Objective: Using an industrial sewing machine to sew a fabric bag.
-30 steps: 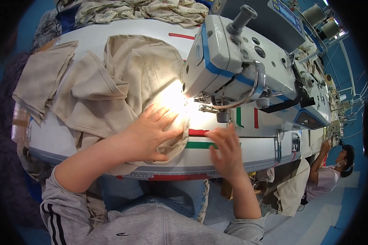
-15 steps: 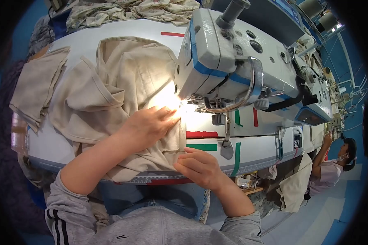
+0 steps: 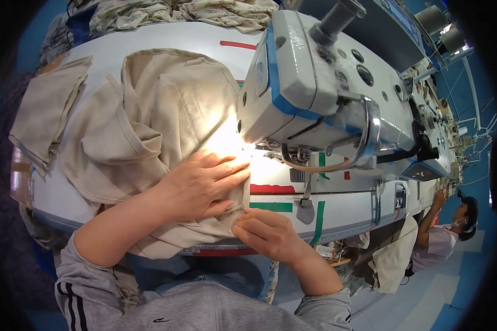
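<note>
So you had the beige cloth (image 3: 196, 91) spread out in front of you on the white surface (image 3: 171, 34), just left of the sewing machine (image 3: 298, 71), with its right edge in the bright glow under the machine head. The heap was pretty rumpled, but as far as I could tell its long axis ran front to back, from the rounded fold on the far side down to your side, where it spilled over the front rim. The right edge came from the lit spot almost straight toward you, and a pointed flap on the left part aimed away from you. Your left hand (image 3: 199, 185) was palm down on the cloth, fingers spread a little and pointing right and away, toward the light. Your right hand (image 3: 268, 234) had its fingertips pinched on the cloth's edge close to the front rim. The two hands were near each other but not touching. Right next to that edge you had a red tape strip (image 3: 271, 189) and a green tape strip (image 3: 268, 207), both running sideways. A folded beige stack (image 3: 47, 107) sat over on your left, slanting away and to the right, and floral fabric (image 3: 176, 14) was bunched up along the far side.
</note>
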`<state>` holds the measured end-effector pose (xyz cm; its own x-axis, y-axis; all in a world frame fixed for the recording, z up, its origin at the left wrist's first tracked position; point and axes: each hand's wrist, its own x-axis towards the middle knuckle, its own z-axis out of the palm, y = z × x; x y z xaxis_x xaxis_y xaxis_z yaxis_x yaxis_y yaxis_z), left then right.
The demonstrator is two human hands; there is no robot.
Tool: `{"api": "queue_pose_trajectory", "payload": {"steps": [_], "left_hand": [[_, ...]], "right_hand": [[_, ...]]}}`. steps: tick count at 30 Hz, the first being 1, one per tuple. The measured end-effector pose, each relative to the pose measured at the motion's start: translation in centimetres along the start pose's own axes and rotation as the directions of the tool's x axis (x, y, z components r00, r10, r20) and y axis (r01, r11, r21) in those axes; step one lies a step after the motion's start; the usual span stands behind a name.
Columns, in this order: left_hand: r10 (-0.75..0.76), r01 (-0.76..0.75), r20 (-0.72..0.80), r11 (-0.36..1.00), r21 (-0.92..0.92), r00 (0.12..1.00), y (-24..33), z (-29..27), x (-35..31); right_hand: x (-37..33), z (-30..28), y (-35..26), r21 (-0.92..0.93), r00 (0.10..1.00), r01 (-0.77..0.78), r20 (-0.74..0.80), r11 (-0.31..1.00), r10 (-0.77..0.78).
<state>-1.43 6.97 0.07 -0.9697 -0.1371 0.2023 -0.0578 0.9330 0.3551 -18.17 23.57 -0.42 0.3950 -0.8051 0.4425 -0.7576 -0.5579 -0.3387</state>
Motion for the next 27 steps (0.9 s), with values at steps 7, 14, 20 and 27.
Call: {"api": "queue_pose_trajectory", "payload": {"steps": [7,14,20,27], "left_hand": [[-0.004,0.004,-0.006,1.000,-0.014,1.000,-0.5,0.2,0.3],[0.060,-0.061,-0.018,0.997,-0.052,0.998,-1.5,-0.1,0.9],[0.095,-0.098,-0.042,0.991,-0.092,0.995,-1.4,-0.1,0.0],[0.083,-0.087,-0.034,0.986,-0.140,0.996,-2.5,-0.7,0.7]], "right_hand": [[0.1,-0.1,0.4,0.027,1.000,-0.014,0.010,1.000,0.014],[0.8,-0.1,1.7,0.003,1.000,0.010,0.006,1.000,-0.010],[0.9,0.2,1.7,0.013,1.000,-0.014,0.026,1.000,0.014],[1.6,0.1,3.0,-0.037,0.999,-0.009,0.049,0.999,0.011]]}}
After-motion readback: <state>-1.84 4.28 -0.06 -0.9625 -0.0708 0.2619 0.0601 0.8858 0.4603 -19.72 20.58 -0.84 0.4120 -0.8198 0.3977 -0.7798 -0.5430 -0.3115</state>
